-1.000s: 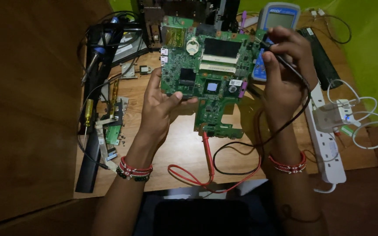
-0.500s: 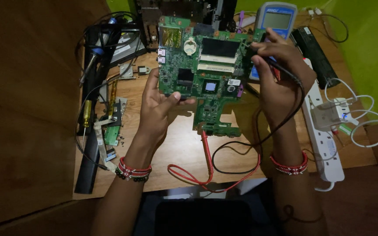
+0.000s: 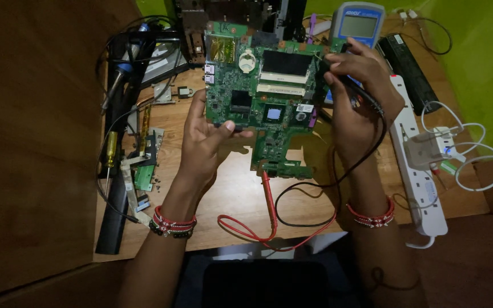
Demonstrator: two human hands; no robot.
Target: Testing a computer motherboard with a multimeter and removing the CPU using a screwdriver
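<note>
A green laptop circuit board [image 3: 269, 85] is held up over a wooden table [image 3: 241, 199]. My left hand [image 3: 203, 137] grips its lower left edge, thumb on the top face. My right hand [image 3: 358, 94] holds a black test probe [image 3: 346, 80] with its tip against the board's right edge. The probe's black lead [image 3: 338, 177] loops down under my right wrist. A red test probe [image 3: 268, 197] lies on the table below the board, with its red lead curling to the front edge. A blue-grey multimeter [image 3: 358, 23] stands behind my right hand.
A white power strip [image 3: 420, 171] with a plugged charger and white cable lies at the right. A dark battery pack [image 3: 409, 71] sits beside it. Screwdrivers [image 3: 109, 157], loose cables and small board pieces clutter the left. Laptop parts lie at the back. A green wall is at the right.
The board and both hands have shifted slightly up and away in view. My right hand still keeps the black probe at the board's right edge.
</note>
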